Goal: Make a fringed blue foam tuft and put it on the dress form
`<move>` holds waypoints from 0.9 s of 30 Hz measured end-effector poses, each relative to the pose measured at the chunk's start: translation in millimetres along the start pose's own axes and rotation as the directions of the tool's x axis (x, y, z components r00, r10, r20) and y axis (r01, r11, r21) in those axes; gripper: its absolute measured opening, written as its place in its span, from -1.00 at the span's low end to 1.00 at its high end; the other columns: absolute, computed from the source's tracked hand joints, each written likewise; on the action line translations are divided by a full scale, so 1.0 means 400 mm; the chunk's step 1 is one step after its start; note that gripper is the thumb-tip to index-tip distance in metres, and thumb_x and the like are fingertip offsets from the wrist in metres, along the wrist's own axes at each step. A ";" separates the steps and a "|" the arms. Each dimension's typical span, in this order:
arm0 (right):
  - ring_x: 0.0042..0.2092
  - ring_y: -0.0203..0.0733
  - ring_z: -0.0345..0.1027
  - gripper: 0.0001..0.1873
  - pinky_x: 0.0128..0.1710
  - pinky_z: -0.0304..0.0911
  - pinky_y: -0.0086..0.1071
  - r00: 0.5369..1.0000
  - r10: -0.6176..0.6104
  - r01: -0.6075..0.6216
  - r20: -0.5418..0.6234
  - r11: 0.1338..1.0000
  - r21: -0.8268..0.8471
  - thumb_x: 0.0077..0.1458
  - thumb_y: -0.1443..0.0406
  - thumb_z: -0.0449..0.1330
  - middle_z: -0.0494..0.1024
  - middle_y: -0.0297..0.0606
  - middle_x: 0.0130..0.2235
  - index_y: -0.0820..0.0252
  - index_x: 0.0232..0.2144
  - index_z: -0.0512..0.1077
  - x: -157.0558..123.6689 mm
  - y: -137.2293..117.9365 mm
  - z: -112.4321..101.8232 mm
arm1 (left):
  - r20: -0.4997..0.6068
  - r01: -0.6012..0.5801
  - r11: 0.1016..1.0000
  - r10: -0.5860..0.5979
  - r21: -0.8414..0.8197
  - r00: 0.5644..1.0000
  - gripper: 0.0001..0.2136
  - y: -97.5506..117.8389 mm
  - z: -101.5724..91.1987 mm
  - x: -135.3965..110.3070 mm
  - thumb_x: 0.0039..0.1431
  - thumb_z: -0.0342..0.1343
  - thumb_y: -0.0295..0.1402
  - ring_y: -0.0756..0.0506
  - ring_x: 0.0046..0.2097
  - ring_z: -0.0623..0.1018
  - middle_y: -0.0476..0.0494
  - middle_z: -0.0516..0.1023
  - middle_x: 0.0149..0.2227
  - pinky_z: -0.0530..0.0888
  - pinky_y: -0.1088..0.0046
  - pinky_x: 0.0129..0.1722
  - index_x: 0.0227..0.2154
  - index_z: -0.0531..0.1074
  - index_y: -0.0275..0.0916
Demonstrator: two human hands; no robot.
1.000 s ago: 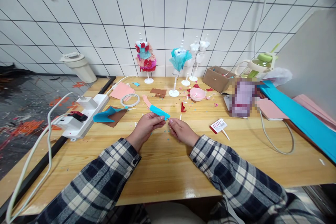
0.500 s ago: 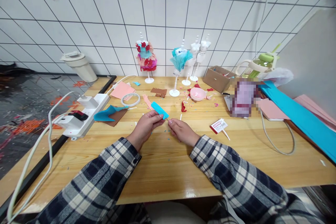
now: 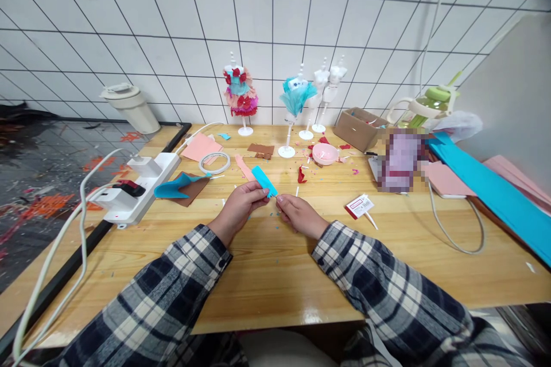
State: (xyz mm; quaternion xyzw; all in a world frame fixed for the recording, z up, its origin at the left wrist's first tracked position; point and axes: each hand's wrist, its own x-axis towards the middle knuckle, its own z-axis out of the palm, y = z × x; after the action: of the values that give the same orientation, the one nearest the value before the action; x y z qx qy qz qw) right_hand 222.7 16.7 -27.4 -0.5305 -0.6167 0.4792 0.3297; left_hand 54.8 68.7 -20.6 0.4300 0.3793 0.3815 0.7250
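Note:
A short bright blue paper strip [image 3: 263, 179] with a fringed lower edge is held above the table between both hands. My left hand [image 3: 243, 206] is closed, thumb and fingers pinching the strip along its lower left side. Closed too, my right hand [image 3: 299, 215] pinches the fringed edge at the strip's lower right end; the fingertips hide the exact grip. Beyond the strip lies a pink paper piece [image 3: 244, 167] on the table. A small dress-form stand with a blue paper skirt [image 3: 297, 97] stands behind, and tiny blue scraps lie below the hands.
On the left are a white power strip [image 3: 146, 189], a tape roll [image 3: 214, 163] and folded blue paper [image 3: 176, 185]. A decorated dress form [image 3: 241, 92], a pink bowl [image 3: 325, 153] and a cardboard box [image 3: 359, 128] stand behind. A white-and-red packet [image 3: 359, 206] and long blue paper [image 3: 486, 189] lie right.
The blue strip has tilted slightly more upright, its top end shifting a little right. Both hands keep their pinches in nearly the same place.

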 end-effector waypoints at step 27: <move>-0.55 -0.35 0.04 -0.51 -0.55 -0.03 -0.46 0.999 -0.037 0.037 0.014 0.999 -0.037 0.21 -0.06 -0.11 0.21 -0.43 -0.60 0.15 -0.56 0.15 0.007 0.006 -0.003 | -0.041 0.021 1.000 -0.022 -0.023 0.999 -0.78 0.012 0.002 -0.006 -0.20 0.37 -0.34 0.03 -0.38 0.49 -0.06 0.55 -0.40 0.42 0.48 -0.22 -0.44 0.53 -0.29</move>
State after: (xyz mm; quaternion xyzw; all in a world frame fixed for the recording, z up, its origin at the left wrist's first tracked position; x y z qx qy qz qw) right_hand 223.8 19.8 -29.5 -0.5218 -0.6373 0.4650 0.3247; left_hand 53.6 67.8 -15.6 0.4099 0.3944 0.3868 0.7259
